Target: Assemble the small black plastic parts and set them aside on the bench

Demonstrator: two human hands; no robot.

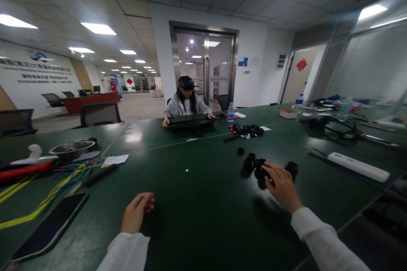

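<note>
My left hand (137, 212) is held low over the dark green table (197, 203), its fingers curled and thumb pressed near the index finger. Nothing shows sticking out of it. My right hand (282, 186) reaches over a cluster of small black rounded parts (250, 162), fingers stretched out and slightly apart. Its fingertips seem to touch one of them; the exact contact is hidden. Another black part (291, 168) sits just behind that hand, and a small black round piece (241, 151) lies farther off. A tiny pale bit (187, 170) lies between my hands.
At left are a phone (52, 224), coloured cables (68, 182) and a metal bowl (72, 149). A white power strip (358, 166) lies at right. Across the table a person (187, 103) holds a flat black panel (190, 123), near a water bottle (230, 112) and black parts (246, 130).
</note>
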